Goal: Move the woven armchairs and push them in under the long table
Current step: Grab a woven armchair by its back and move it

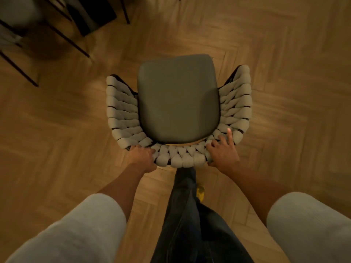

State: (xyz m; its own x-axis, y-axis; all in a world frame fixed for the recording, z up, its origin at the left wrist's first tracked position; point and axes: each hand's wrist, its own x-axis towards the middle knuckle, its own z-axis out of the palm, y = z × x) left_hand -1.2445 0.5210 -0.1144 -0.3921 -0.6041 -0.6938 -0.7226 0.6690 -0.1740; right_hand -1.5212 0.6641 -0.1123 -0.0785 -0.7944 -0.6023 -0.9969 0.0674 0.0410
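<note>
Seen from above: woven armchair (178,109) on wood floor (284,73), no counter in view. Left hand (141,158) wrapped around backrest rim; right hand (223,150) gripping it, one finger raised. Best steered with even grip, avoiding dark chair legs (62,37) nearby.

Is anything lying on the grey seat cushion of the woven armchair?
No, the grey seat cushion of the woven armchair is bare, and both hands only grip the backrest behind it.

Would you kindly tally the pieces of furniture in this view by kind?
Woven rope armchair with grey seat cushion, held by both hands: 1
Dark thin-legged furniture pieces at upper left, too blurred to identify: at least 1
Total: at least 2
</note>
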